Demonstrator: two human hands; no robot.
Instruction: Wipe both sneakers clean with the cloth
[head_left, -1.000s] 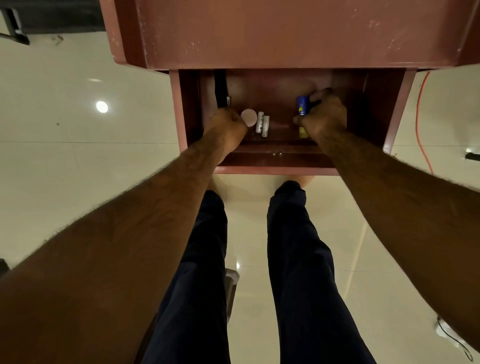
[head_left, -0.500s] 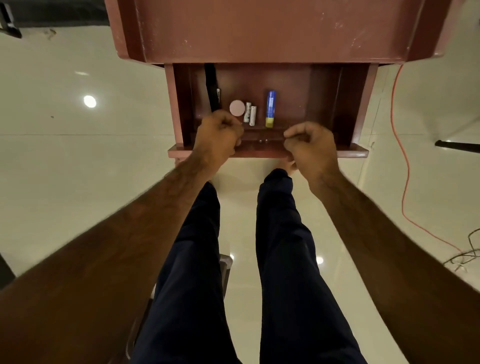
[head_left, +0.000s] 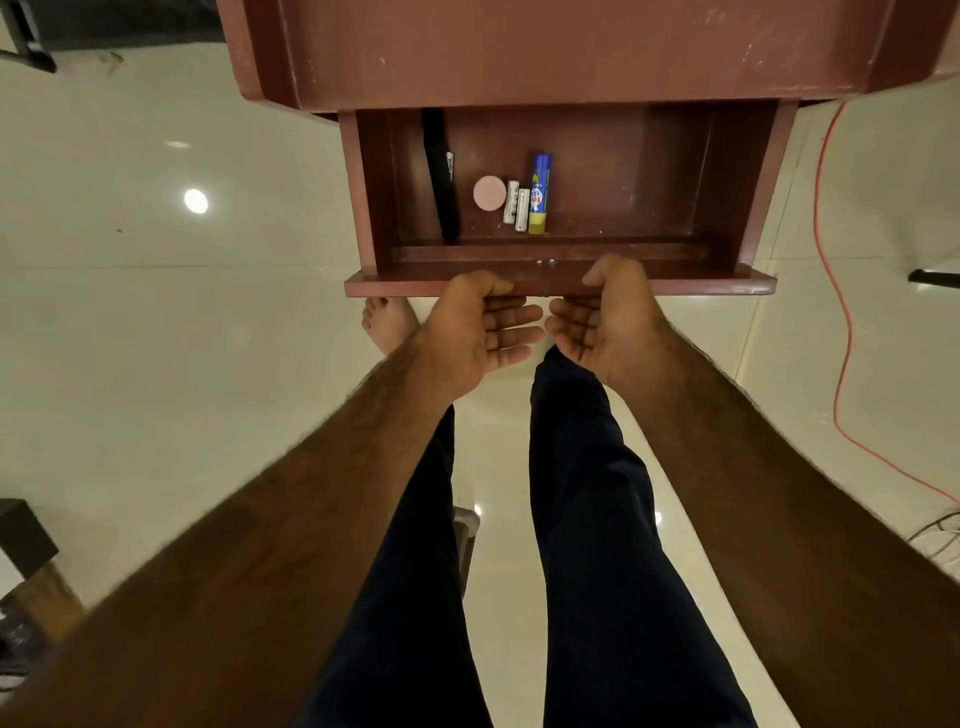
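No sneaker or cloth shows in this view. Under a reddish-brown desk (head_left: 571, 52), a wooden drawer (head_left: 701, 286) stands pulled out. My left hand (head_left: 467, 332) and my right hand (head_left: 608, 327) sit side by side at the middle of the drawer's front board, palms turned up. Each thumb rests on the board's top edge, while the fingers lie relaxed just in front of it and hold nothing. Inside the drawer lie a long black object (head_left: 441, 176), a pink disc (head_left: 489, 193), two batteries (head_left: 517, 202) and a blue and yellow glue stick (head_left: 540, 192).
My legs in dark trousers stretch below the drawer, with a bare foot (head_left: 387, 322) on the glossy tiled floor. An orange cable (head_left: 831, 260) trails across the floor at the right. A dark block (head_left: 21, 530) sits at the left edge.
A second ago both hands reached inside the drawer, the right around the glue stick. They drew back, gripped the front board as fists, and have now opened with palms up.
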